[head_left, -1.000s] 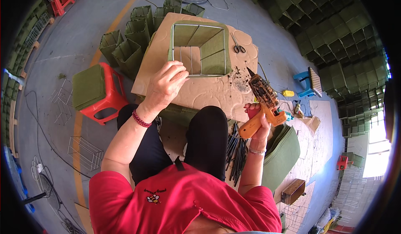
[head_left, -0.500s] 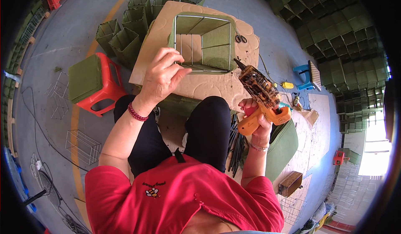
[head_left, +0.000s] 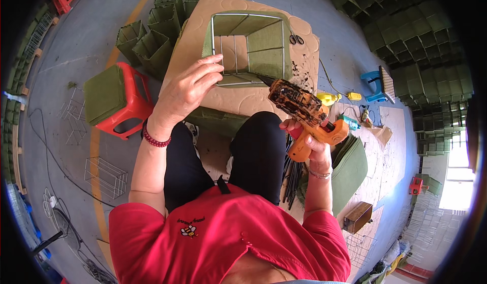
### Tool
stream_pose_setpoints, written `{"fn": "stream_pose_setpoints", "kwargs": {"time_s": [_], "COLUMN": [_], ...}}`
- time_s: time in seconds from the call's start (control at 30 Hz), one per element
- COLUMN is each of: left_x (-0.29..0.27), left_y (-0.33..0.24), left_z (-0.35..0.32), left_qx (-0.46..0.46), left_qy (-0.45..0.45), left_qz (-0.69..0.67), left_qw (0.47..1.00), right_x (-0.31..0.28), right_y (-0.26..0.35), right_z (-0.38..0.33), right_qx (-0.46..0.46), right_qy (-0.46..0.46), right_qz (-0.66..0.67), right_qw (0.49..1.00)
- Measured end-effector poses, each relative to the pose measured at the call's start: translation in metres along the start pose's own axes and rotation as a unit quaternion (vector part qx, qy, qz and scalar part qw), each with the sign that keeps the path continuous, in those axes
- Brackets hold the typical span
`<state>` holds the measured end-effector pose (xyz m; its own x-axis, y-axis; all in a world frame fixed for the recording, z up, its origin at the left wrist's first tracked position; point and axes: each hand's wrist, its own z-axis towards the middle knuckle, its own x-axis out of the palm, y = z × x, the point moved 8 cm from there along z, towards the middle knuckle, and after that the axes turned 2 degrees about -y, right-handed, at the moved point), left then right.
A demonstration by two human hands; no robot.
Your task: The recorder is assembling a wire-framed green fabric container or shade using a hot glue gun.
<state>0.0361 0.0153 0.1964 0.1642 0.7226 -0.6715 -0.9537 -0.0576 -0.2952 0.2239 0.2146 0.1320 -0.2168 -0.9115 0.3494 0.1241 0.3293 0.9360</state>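
A green fabric box with a wire frame [head_left: 266,50] stands on the cardboard-topped surface before me, its open side facing up. My left hand [head_left: 190,91] is at its near left corner, fingertips closed on the wire rim; the thumb is mostly hidden. In my right hand [head_left: 317,149] is an orange hot glue gun [head_left: 299,104], its barrel crusted with dark, burnt-looking residue. The gun's black nozzle points left and reaches the box's near rim, close to the right corner.
Scissors [head_left: 297,39] lie right of the box on the cardboard [head_left: 177,63]. Several green boxes [head_left: 152,48] stand at far left, near a red stool [head_left: 134,109] with green fabric on top. At right are a yellow bottle [head_left: 328,99], a blue stool [head_left: 373,86] and folded green fabric [head_left: 347,175].
The glue gun has moved left, bringing its nozzle from beyond the box's right side to its near rim. My left fingers have closed in on the rim at the left corner.
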Motion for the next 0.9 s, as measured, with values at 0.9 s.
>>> {"fn": "stream_pose_setpoints", "kwargs": {"time_s": [0.9], "left_x": [-0.004], "left_y": [-0.012], "left_z": [-0.008], "left_qx": [0.059], "left_qy": [-0.004], "left_qz": [0.183], "left_qw": [0.981], "right_x": [0.049], "right_y": [-0.022], "right_z": [-0.012], "right_qx": [0.143], "right_qy": [0.074], "right_qz": [-0.005], "right_qw": [0.987]}}
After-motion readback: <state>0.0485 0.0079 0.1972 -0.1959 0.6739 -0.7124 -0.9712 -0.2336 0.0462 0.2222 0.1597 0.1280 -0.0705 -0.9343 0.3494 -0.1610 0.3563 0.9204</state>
